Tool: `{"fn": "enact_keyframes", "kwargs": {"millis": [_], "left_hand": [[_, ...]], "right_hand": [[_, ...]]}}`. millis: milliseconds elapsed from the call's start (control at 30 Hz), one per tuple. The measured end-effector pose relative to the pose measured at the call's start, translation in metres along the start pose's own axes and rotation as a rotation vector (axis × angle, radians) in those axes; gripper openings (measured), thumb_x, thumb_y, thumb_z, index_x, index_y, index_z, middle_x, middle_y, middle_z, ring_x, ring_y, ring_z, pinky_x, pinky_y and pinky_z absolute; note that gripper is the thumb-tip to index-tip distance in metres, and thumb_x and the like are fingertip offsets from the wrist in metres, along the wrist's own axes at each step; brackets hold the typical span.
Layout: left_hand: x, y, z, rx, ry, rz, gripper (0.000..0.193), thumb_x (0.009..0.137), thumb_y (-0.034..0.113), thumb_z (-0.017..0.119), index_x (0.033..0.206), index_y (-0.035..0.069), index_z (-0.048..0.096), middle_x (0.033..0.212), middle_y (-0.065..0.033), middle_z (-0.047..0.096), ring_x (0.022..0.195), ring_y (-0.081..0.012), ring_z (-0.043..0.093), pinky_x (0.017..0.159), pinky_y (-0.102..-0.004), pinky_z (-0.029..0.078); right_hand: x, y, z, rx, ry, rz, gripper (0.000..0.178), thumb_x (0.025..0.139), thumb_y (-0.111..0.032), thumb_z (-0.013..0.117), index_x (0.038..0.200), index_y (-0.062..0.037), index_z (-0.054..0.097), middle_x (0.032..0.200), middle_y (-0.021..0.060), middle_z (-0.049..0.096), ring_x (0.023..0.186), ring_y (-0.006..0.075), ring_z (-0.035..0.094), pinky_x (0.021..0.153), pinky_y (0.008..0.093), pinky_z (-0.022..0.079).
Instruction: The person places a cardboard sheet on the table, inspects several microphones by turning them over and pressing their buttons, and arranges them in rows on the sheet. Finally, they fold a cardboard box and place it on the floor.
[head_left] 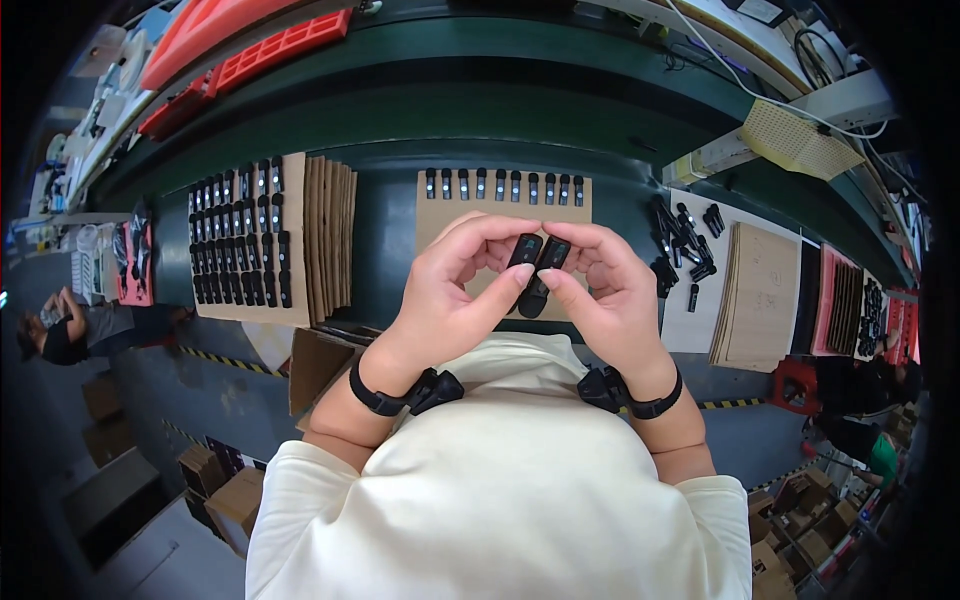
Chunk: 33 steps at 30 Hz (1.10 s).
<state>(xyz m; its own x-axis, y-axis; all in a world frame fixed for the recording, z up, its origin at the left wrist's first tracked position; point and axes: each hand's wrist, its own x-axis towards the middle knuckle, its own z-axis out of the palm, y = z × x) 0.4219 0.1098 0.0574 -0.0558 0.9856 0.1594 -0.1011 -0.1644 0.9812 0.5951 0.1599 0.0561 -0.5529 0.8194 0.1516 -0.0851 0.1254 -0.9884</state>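
Observation:
In front of my chest, my left hand [450,280] pinches one small black clip-on microphone [525,250] between thumb and fingers. My right hand [605,285] pinches a second black clip-on microphone [553,256]. The two are held side by side, upper ends tilted slightly apart, above a brown cardboard sheet [435,212]. Part of that sheet is hidden by my hands. Along its far edge stands a row of similar black microphones [500,186] with rounded dark tops. Both wrists wear black straps with small black units.
Several rows of microphones [240,235] cover a cardboard sheet on the left, beside stacked cardboard sheets [332,235]. Loose microphones [685,235] lie on a white sheet at right, near more cardboard [755,295]. Red trays [285,50] sit on the far-left shelf. Other people work at both sides.

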Motion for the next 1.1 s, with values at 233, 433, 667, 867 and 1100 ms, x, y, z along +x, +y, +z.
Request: {"fn": "enact_keyframes", "kwargs": {"millis": [233,433,667,867,1100], "left_hand": [[0.0,0.0,0.001,0.173,0.034,0.056,0.03,0.083,-0.002,0.064,0.113,0.001,0.061,0.095,-0.0062,0.058,0.084,-0.0117,0.057,0.076,-0.0246,0.048],[0.0,-0.005,-0.005,0.312,0.011,0.199,0.026,0.083,0.002,0.067,0.108,-0.002,0.061,0.101,-0.0106,0.061,0.091,-0.0181,0.057,0.084,-0.0288,0.045],[0.002,-0.013,-0.009,0.339,-0.009,0.379,0.021,0.083,0.009,0.069,0.101,0.0,0.063,0.099,-0.0125,0.063,0.095,-0.024,0.059,0.089,-0.0386,0.045],[0.005,-0.01,-0.007,0.403,0.031,0.501,0.02,0.076,0.003,0.071,0.096,0.002,0.066,0.092,-0.0097,0.065,0.09,-0.0268,0.061,0.084,-0.037,0.047],[0.0,-0.027,-0.018,0.381,0.09,0.379,0.02,0.077,0.003,0.071,0.096,0.003,0.066,0.09,-0.0086,0.065,0.082,-0.0251,0.059,0.08,-0.0353,0.047]], "right_hand": [[0.001,-0.001,0.002,-0.123,0.04,-0.049,0.034,0.083,0.006,0.064,0.117,0.0038,0.059,0.105,0.0083,0.061,0.088,0.012,0.056,0.078,0.0242,0.045],[0.005,0.004,0.001,-0.341,0.088,-0.309,0.03,0.077,0.004,0.068,0.106,0.0016,0.064,0.095,0.0119,0.063,0.083,0.0205,0.057,0.075,0.0293,0.045],[0.007,0.007,-0.001,-0.445,0.08,-0.505,0.026,0.074,-0.002,0.071,0.099,-0.0001,0.064,0.092,0.0127,0.064,0.082,0.0264,0.058,0.073,0.0331,0.045],[0.009,0.008,0.0,-0.465,0.079,-0.571,0.024,0.076,-0.005,0.071,0.098,-0.0007,0.064,0.093,0.0125,0.064,0.08,0.0264,0.058,0.071,0.0334,0.045],[0.022,0.024,0.006,-0.425,0.028,-0.499,0.029,0.071,0.001,0.071,0.099,-0.0038,0.065,0.089,0.0097,0.064,0.075,0.0258,0.058,0.065,0.0331,0.047]]}}
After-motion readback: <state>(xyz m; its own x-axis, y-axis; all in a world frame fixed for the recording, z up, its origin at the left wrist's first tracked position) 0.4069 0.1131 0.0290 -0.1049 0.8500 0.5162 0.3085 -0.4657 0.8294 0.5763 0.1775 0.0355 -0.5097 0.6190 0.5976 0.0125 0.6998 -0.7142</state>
